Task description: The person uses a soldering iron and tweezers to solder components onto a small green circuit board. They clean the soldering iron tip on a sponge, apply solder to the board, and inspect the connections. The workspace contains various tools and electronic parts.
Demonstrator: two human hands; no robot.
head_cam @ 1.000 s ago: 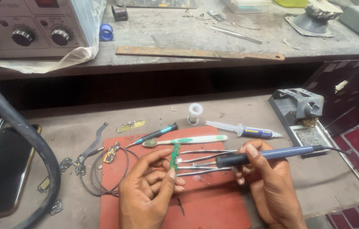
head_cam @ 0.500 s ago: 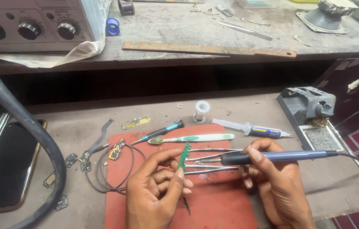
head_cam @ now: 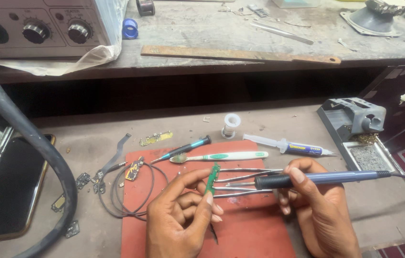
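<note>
Low in the middle of the frame, the left hand [head_cam: 181, 220] pinches a small narrow green circuit board [head_cam: 211, 178] between thumb and forefinger, closed tight on it; the board stands nearly upright, its long axis running up and down the frame with a slight lean to the right, its top end just under the white-and-green toothbrush [head_cam: 221, 156]. The board's lower end is covered by the fingertips, and a thin dark point shows below the left hand, too small to make out. To the right, the right hand [head_cam: 319, 210] is closed around a blue-and-black soldering iron [head_cam: 317, 179], held like a pen; its long axis lies almost level across the frame, the metal tip pointing left toward the board, the cord end pointing right and running off the frame edge. Whether the tip touches the board cannot be told. Several thin metal rods beside the iron's tip are hard to tell apart. Both hands hover over a red rubber mat [head_cam: 250, 229] on the grey worktop [head_cam: 284, 119]; the wrists are cut off at the bottom edge. Above the toothbrush lie a dark screwdriver [head_cam: 183, 149] and a clear syringe [head_cam: 288, 145].
</note>
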